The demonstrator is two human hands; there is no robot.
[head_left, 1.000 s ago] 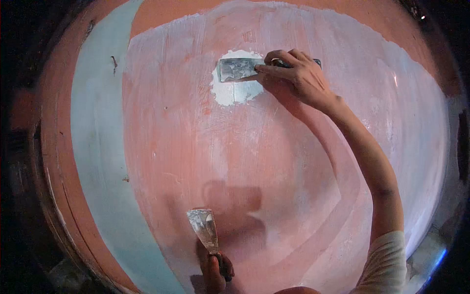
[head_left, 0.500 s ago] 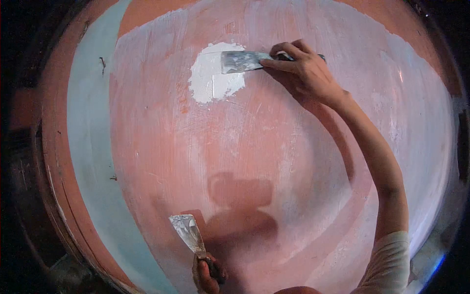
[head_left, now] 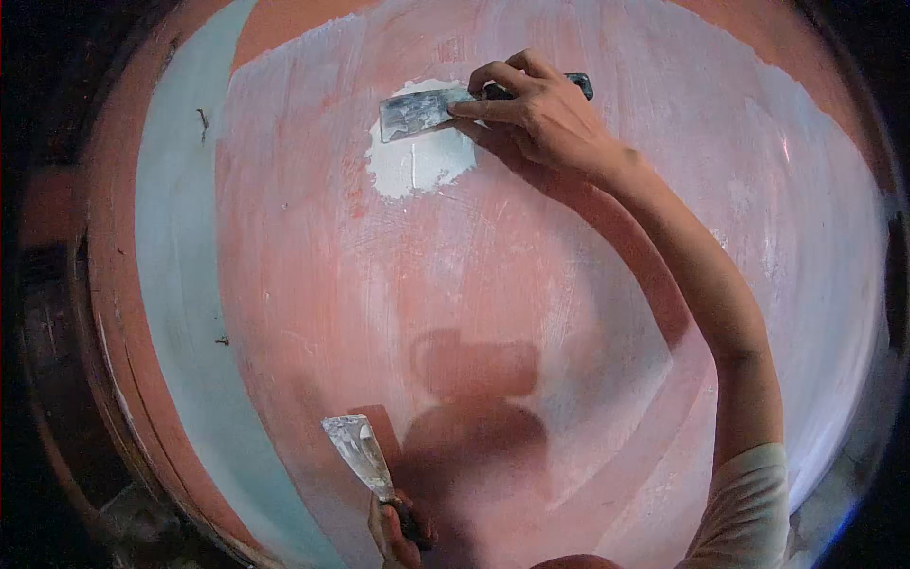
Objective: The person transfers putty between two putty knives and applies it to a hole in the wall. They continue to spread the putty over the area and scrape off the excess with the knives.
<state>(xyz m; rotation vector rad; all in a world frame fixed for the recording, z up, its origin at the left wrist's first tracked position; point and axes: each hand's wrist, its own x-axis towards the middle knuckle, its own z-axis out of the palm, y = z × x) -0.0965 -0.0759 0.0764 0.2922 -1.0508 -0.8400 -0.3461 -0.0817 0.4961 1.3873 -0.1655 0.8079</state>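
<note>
Right hand (head_left: 561, 121): grip is closed on wide knife (head_left: 413, 115), which points left, almost level, over upper white patch (head_left: 422, 169).
Left hand (head_left: 392, 541): grasps narrow knife (head_left: 359, 452), farther below.

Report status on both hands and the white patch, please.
Right hand gripping scraper across white patch. Left hand holding second scraper low. Patch partly hidden by first scraper.

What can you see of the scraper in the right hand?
The scraper has a flat, broad, metal-looking blade smeared with pale residue, and a dark grip partly hidden by the right hand. It lies nearly sideways, blade leftward, grip end slightly higher, across the upper white patch on the pink wall. A fingertip touches the blade; wall contact is unclear.
</note>
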